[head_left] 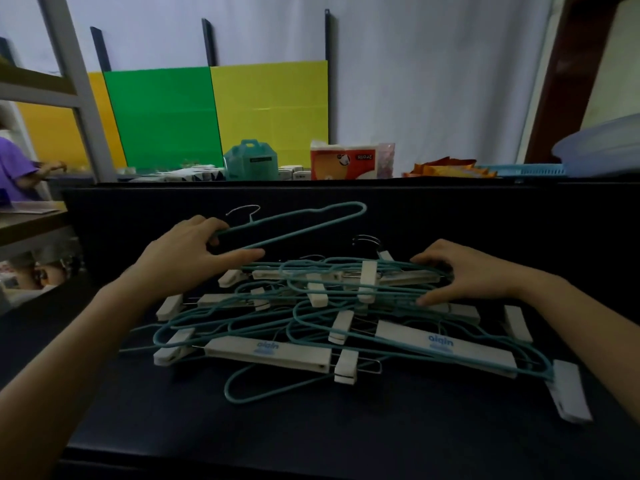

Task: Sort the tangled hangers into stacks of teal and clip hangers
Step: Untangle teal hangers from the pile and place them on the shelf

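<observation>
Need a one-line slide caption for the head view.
Left hand holds one teal hanger above the tangled pile of teal and white clip hangers; right hand grips the pile's right side.

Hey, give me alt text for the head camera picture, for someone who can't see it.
A person's left hand holds one teal hanger just above a tangled pile of teal hangers and white clip hangers on a dark table, while the right hand grips the pile's right end.

Hanger pile [329, 317] mid-table [242, 427]. Left hand [187, 254] behind pile's left end, wire hanger [298, 223] in it, above pile. Right hand [474, 271] on pile's right end (thumb under, fingers over wires). Tissue pack [343, 164] behind table.
</observation>
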Available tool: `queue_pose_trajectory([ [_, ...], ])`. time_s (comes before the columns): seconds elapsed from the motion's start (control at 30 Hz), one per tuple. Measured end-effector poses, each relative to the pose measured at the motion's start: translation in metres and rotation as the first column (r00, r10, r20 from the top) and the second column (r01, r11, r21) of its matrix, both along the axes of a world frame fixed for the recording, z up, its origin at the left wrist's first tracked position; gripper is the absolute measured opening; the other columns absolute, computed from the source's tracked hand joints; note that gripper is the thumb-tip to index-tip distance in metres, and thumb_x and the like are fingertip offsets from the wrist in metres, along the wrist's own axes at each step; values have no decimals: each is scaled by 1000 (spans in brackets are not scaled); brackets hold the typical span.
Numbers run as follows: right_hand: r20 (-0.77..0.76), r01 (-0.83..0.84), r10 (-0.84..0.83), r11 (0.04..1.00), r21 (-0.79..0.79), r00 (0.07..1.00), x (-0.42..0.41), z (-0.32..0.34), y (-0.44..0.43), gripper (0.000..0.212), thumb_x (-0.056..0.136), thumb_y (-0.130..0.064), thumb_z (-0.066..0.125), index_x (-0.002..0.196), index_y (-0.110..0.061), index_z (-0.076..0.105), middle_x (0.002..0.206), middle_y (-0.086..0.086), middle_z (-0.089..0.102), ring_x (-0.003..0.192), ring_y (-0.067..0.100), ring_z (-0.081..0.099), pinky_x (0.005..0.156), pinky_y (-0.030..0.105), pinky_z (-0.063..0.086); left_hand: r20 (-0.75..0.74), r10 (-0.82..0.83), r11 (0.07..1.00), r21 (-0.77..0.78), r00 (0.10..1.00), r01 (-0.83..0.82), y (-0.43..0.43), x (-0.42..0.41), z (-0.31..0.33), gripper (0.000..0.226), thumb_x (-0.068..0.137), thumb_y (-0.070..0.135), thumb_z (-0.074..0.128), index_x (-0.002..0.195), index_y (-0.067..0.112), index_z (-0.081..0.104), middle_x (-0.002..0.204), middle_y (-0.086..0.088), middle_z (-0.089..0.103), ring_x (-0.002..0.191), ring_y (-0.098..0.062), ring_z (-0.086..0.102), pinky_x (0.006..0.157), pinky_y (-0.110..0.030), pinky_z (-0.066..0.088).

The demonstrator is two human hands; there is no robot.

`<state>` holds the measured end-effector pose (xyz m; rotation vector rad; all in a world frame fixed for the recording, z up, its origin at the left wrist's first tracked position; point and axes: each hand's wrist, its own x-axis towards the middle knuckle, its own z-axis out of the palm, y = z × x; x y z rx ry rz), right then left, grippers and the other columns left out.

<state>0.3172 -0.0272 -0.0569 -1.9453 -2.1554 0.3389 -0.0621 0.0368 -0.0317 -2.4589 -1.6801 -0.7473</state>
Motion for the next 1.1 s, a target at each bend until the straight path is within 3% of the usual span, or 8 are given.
queue_pose_trajectory([
  [0.1, -67, 15, -17, 1000, -26, 998, -1, 2, -3, 92, 45, -75, 67, 124, -33, 45, 113, -19, 40, 100, -2, 44, 82, 16, 36, 7, -7, 1000, 25, 1000, 7, -2, -2, 0, 112, 42, 95, 27, 125, 22, 47, 101, 6, 48, 91, -14, 46, 72, -31, 37],
  [0.3, -192, 62, -56, 998, 29, 980, -9, 11, -12, 87, 42, -75, 68, 116, -36, 46, 113, -18, 44, 98, 0, 48, 78, 17, 40, 18, -37, 998, 58, 999, 36, -4, -7, 2, 103, 51, 92, 39, 125, 21, 48, 101, 6, 47, 90, -14, 46, 70, -31, 38],
  [0.53, -134, 22, 4, 982, 188, 991, -43, 30, -31, 87, 39, -80, 63, 113, -40, 43, 107, -24, 41, 91, 3, 50, 67, 16, 39, 6, -88, 992, 88, 996, 87, -5, -6, 4, 102, 50, 91, 39, 124, 21, 50, 98, 7, 48, 87, -13, 49, 67, -29, 39],
  [0.67, -148, 79, -38, 956, 283, 988, -47, 27, -48, 81, 42, -78, 64, 111, -41, 43, 105, -24, 42, 88, 2, 49, 66, 14, 37, 41, -163, 984, 79, 986, 160, -9, 4, -2, 109, 44, 98, 31, 122, 25, 50, 95, 11, 48, 84, -10, 48, 67, -28, 39],
  [0.87, -202, 191, -128, 923, 334, 971, -21, 13, -104, 87, 40, -77, 65, 117, -37, 50, 104, -23, 46, 89, 0, 52, 66, 15, 39, 90, -321, 947, 64, 943, 316, -27, 46, -12, 97, 49, 89, 45, 121, 24, 53, 87, 20, 42, 82, -7, 47, 70, -27, 38],
  [1.1, -194, 321, -267, 879, 352, 944, 26, 15, -164, 99, 40, -76, 64, 128, -30, 50, 105, -23, 44, 90, 0, 53, 73, 18, 41, 57, -427, 899, 128, 902, 418, -56, 108, -6, 96, 50, 88, 44, 120, 23, 52, 97, 9, 48, 88, -11, 48, 73, -31, 44],
])
